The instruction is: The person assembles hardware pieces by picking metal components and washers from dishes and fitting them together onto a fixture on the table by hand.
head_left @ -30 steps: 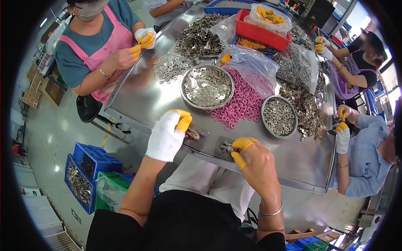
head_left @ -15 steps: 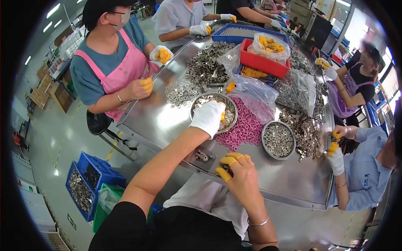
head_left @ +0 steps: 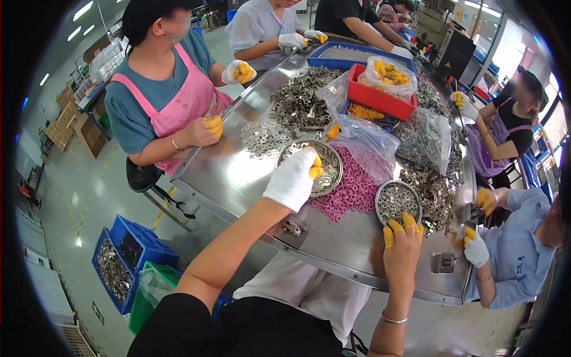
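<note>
My left hand, in a white glove with yellow finger covers, is over the near-left part of a round metal bowl of small metal parts. Its fingers are curled down toward the contents; whatever they grip is hidden. My right hand, ungloved but with yellow finger covers, reaches the near rim of a second round bowl full of small metal rings. Its fingers are spread, with nothing visible between them. Between the bowls lies a heap of pink rings. A small metal fixture sits at the table's near edge.
Metal clips and pale washers lie in piles on the steel table. A red bin and clear plastic bags stand farther back. Co-workers sit on both sides. Blue crates stand on the floor at left.
My right hand has moved from the table's near edge to the right-hand bowl, and the dark object in its fingers no longer shows. My left hand has shifted slightly within the left bowl.
</note>
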The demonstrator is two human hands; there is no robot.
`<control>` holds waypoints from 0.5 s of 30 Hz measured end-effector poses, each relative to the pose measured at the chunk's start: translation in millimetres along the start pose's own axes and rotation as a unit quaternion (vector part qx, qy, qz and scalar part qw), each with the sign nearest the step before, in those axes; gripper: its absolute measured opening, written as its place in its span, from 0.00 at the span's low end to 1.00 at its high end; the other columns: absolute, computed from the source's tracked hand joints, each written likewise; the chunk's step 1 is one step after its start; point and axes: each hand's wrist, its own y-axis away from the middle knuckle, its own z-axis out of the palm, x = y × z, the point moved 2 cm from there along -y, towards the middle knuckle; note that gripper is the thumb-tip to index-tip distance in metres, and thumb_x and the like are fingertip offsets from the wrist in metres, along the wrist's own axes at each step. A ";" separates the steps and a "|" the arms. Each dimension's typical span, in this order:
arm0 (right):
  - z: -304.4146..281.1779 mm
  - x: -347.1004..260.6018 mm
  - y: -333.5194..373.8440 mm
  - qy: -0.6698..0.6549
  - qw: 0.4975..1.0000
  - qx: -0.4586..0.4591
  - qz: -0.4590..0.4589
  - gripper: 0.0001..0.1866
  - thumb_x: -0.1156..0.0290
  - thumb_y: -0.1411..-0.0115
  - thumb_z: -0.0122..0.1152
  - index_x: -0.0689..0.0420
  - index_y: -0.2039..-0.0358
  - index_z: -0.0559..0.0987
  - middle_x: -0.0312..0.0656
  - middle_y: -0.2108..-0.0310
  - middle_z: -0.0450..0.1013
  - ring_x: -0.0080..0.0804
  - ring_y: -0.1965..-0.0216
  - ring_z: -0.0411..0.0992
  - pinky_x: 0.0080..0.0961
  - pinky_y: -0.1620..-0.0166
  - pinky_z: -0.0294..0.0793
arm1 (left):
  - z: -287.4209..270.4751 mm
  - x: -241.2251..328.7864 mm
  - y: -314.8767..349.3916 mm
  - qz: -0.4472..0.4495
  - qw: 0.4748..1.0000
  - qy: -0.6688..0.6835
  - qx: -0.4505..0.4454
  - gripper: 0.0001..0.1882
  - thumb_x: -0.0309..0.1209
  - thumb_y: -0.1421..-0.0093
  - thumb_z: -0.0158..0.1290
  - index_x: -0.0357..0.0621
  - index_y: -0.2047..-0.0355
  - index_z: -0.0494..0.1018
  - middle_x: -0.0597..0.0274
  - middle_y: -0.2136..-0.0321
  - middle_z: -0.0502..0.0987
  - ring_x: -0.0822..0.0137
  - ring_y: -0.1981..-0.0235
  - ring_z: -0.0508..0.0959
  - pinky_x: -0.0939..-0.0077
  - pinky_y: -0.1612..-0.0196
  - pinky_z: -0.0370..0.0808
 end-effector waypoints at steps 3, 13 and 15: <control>4.2 3.3 -4.0 -0.018 1.000 -0.020 0.009 0.09 0.76 0.42 0.61 0.61 0.59 0.79 0.48 0.47 0.72 0.45 0.48 0.70 0.41 0.36 0.60 | -18.8 -6.9 17.1 0.039 0.997 0.050 0.031 0.05 0.22 0.45 0.54 0.41 0.67 0.73 0.58 0.72 0.77 0.61 0.74 0.75 0.70 0.66 0.73; -16.7 5.1 -28.1 -0.225 0.958 -0.004 0.176 0.08 0.79 0.44 0.62 0.61 0.62 0.78 0.44 0.59 0.76 0.37 0.60 0.73 0.29 0.55 0.73 | -8.2 -17.7 96.3 -0.167 0.977 0.134 0.015 0.06 0.21 0.45 0.55 0.41 0.65 0.74 0.60 0.74 0.79 0.64 0.75 0.77 0.71 0.68 0.75; -17.4 -23.5 -20.4 -0.309 0.936 -0.066 0.156 0.08 0.80 0.44 0.61 0.61 0.62 0.78 0.44 0.60 0.76 0.36 0.62 0.73 0.27 0.57 0.73 | 2.0 -1.7 99.2 -0.148 0.981 0.126 -0.009 0.07 0.21 0.44 0.55 0.41 0.64 0.74 0.59 0.73 0.80 0.64 0.74 0.78 0.70 0.68 0.75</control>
